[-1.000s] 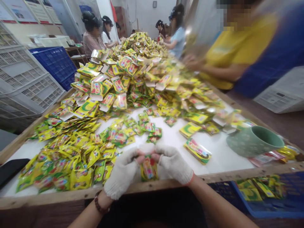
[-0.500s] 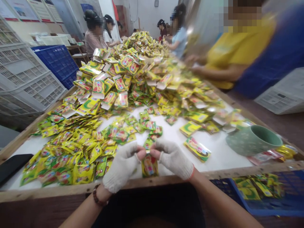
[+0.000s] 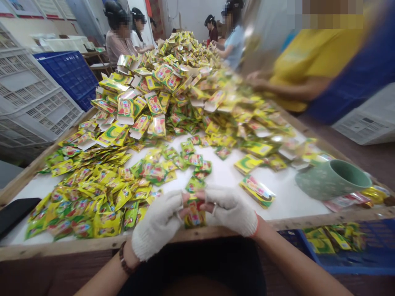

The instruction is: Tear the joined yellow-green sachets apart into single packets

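Observation:
A small yellow-green printed box stands at the table's near edge, gripped between my two hands. My left hand, in a white glove with bare fingertips, closes on its left side. From the other side my right hand, gloved alike, presses its fingers on the box's right side and upper end. Just beyond the fingertips lies a green sachet. To the left spreads a heap of yellow and green sachets. Two printed boxes, one of them a flat carton, rest to the right.
A tall pile of cartons fills the table's middle. At right stands a green mug; a black phone lies at left. A blue crate sits below the right edge. Co-workers, one in a yellow shirt, line both sides.
My fingers have gone from a pinch at the box's top end to a hold along its two sides. The view has shifted slightly.

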Tool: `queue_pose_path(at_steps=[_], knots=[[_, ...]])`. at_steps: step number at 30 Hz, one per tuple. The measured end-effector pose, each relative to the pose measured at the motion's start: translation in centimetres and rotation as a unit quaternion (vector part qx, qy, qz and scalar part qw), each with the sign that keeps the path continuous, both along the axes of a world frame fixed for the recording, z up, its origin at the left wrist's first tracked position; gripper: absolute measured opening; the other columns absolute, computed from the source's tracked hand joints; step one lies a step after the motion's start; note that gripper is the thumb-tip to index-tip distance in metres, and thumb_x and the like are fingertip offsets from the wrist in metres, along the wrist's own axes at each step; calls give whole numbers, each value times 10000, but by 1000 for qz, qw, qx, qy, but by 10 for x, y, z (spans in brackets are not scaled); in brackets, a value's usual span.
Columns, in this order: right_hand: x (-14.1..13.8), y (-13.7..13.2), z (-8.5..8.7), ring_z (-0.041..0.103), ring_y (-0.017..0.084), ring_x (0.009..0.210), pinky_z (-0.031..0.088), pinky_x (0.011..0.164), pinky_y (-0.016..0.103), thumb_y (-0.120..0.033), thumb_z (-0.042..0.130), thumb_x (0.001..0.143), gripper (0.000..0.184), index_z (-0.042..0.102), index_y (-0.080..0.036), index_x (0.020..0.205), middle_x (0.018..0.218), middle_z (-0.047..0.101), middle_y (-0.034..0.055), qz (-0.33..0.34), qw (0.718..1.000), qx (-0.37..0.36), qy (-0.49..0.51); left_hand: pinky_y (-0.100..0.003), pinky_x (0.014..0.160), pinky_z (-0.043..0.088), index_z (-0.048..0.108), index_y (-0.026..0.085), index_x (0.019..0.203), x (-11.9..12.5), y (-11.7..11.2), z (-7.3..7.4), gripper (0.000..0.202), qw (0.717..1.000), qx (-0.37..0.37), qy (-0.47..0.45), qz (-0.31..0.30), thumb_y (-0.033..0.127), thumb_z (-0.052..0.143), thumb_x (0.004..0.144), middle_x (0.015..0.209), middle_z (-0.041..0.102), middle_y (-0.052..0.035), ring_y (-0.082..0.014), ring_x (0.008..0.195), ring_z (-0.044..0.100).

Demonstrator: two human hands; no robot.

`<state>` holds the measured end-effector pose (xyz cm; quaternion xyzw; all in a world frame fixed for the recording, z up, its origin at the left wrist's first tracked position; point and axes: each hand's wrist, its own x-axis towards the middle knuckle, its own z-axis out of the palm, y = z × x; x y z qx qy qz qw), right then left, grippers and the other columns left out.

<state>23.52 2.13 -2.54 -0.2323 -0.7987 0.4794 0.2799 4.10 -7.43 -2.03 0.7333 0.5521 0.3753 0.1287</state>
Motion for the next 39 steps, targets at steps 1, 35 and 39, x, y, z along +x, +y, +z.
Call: queue_pose_path(at_steps=[1,35,39], knots=[[-2,-1,0,634,213,837,518,796,337,-277,614,829,157,728,-222,922,832,680,46,-4,1000,5,-7,-260,830,513,650,212,1034,1,2,1,215,1000,-1,13,-9,151,535,863,983,695,-54,-168,943,647],[-50,85,21,543,144,768,449,712,260,-227,612,766,166,638,-190,925,824,612,-9,-1,999,28,-33,-239,571,426,666,160,911,-52,95,26,333,940,-202,-257,103,406,650,686,690,618,9,-140,619,523],[-48,84,19,528,132,736,438,665,231,-200,679,707,195,654,-173,899,787,619,-20,52,995,-2,-84,-210,499,332,697,137,897,-36,87,37,352,921,-301,-247,-5,439,629,731,615,571,22,-94,535,413]])
